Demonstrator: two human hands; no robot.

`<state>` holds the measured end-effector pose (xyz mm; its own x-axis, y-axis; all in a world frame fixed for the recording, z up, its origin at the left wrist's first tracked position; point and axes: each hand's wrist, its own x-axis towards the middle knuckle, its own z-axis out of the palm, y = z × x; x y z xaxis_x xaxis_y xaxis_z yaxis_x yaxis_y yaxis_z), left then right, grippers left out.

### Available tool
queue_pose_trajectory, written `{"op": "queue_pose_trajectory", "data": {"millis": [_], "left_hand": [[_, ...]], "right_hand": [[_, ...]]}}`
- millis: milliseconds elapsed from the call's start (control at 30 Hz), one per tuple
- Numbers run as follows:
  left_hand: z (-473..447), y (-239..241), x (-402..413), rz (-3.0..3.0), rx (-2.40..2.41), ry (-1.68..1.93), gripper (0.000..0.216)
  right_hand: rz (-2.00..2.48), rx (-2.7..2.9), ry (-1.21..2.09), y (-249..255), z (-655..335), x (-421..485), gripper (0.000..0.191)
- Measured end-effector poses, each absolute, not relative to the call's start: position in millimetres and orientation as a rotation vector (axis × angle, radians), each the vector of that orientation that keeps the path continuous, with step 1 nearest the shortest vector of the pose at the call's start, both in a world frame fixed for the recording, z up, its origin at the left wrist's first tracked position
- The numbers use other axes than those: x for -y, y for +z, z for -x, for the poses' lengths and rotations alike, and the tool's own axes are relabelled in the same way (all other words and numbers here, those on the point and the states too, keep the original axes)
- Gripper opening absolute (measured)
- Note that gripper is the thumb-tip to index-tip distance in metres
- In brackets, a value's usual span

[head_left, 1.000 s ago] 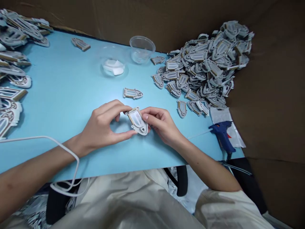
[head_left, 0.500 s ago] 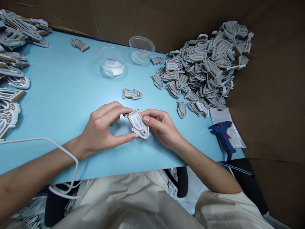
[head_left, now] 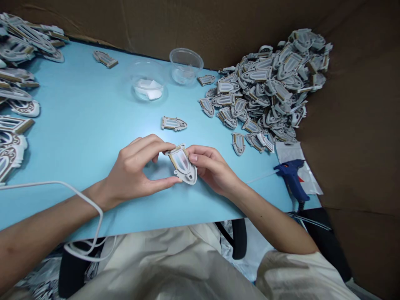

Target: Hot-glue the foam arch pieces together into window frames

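Note:
Both hands hold one small arched window-shaped piece [head_left: 182, 162], pale grey with a tan edge and a pointed end, tilted above the table. My left hand [head_left: 136, 168] grips its left side, index finger at the upper corner and thumb at the lower edge. On the other side, my right hand [head_left: 212, 168] pinches its right edge between thumb and fingers; some of those fingertips are hidden behind it. A similar arched piece [head_left: 174, 123] lies on the table just beyond my hands.
A large heap of like pieces [head_left: 265, 87] rises at the back right. Larger ornate pieces [head_left: 15, 104] pile up on the left. Two clear plastic bowls [head_left: 186, 62] stand at the back. A blue glue gun [head_left: 292, 179] lies right; a white cable [head_left: 78, 191] crosses my left forearm.
The held piece and both hands have shifted very slightly; the grip stays the same. Nothing else has visibly moved.

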<state>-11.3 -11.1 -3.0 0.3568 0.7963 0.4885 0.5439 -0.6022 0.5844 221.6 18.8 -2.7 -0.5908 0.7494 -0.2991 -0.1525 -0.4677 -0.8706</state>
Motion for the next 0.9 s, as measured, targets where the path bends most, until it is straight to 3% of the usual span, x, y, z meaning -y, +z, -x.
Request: {"op": "queue_pose_trajectory", "data": {"millis": [900], "left_hand": [[12.6,-3.8,11.5,-2.408,-1.120,1.173,0.041]], "right_hand": [[0.870,1.117,2.138,-5.7,-222.3,-16.7,0.037]]}}
